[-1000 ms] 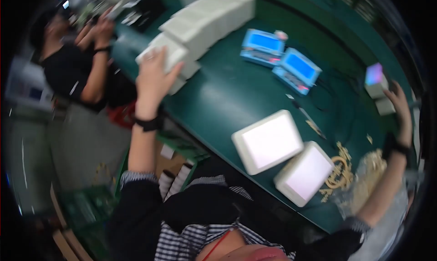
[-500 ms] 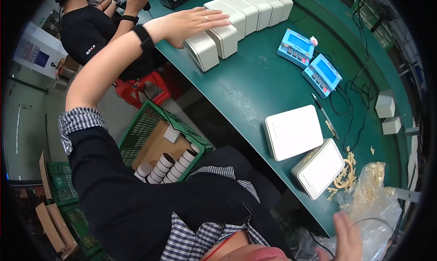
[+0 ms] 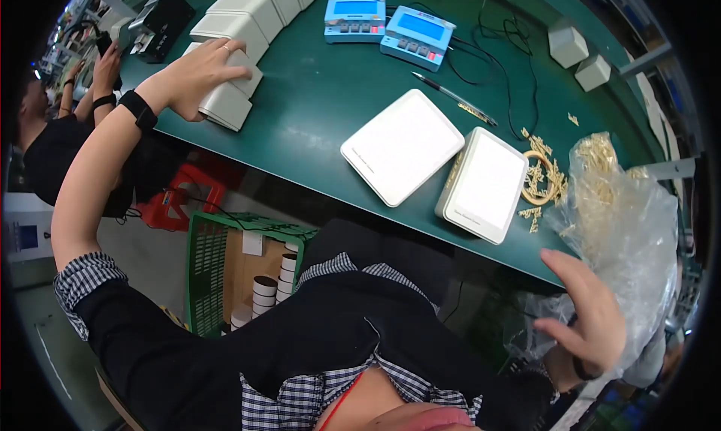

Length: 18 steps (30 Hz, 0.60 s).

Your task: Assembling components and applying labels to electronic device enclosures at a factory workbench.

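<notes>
My left hand (image 3: 197, 78) is spread over the near end of a row of cream-white boxes (image 3: 240, 14), its fingers apart across the end box (image 3: 227, 106). Whether the fingertips press on it is hard to tell. Off the front edge of the green table (image 3: 300, 123), my right hand (image 3: 589, 311) hovers with thumb and fingers parted, nothing between them. Closest to it are a white rounded box (image 3: 487, 187), a clear plastic bag (image 3: 623, 213) of gold-coloured pieces, and loose gold pieces around a tan ring (image 3: 552, 177). A second white box (image 3: 403, 147) lies beside the first.
Two blue devices with screens (image 3: 354, 18) (image 3: 417, 37) stand at the back, trailing black cables. A pen (image 3: 454, 98) lies before them. Two small white blocks (image 3: 567, 46) sit at the far right. Below the table, a green crate (image 3: 206, 273) holds round white parts. Another person (image 3: 64, 153) works at left.
The view has turned, so the table appears swung round. My right hand has come further into view above the table's front edge. My left hand remains at the box row, its fingers more spread.
</notes>
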### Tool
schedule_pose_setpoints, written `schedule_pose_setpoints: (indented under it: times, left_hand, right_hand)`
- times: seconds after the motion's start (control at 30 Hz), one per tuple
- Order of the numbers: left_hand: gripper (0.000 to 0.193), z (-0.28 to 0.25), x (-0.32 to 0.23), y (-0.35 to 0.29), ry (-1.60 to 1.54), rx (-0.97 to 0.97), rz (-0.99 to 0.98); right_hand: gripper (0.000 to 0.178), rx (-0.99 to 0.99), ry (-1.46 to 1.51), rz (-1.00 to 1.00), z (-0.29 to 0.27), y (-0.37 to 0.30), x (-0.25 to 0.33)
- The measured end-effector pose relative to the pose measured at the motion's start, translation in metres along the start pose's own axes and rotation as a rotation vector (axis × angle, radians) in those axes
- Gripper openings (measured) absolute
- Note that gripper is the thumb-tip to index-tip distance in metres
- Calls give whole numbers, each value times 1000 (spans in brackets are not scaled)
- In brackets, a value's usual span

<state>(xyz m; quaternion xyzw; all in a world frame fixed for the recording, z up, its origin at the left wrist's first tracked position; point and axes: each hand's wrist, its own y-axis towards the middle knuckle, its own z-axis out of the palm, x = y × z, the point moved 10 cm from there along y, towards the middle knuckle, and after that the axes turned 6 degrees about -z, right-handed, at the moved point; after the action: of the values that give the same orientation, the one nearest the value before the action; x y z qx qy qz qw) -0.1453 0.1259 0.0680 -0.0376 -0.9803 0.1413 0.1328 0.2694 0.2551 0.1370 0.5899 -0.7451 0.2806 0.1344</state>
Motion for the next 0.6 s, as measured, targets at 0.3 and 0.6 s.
schedule_pose_setpoints:
  times: [0.3,0.6]
  left_hand:
    - [39,-20,-138,4,116,-159,552]
    - [58,-48,-123,0,415,-414,477]
  right_hand:
    - [71,-83,155,-210,23,41,-18]
    - [65,-100,231,-275,23,54,-24]
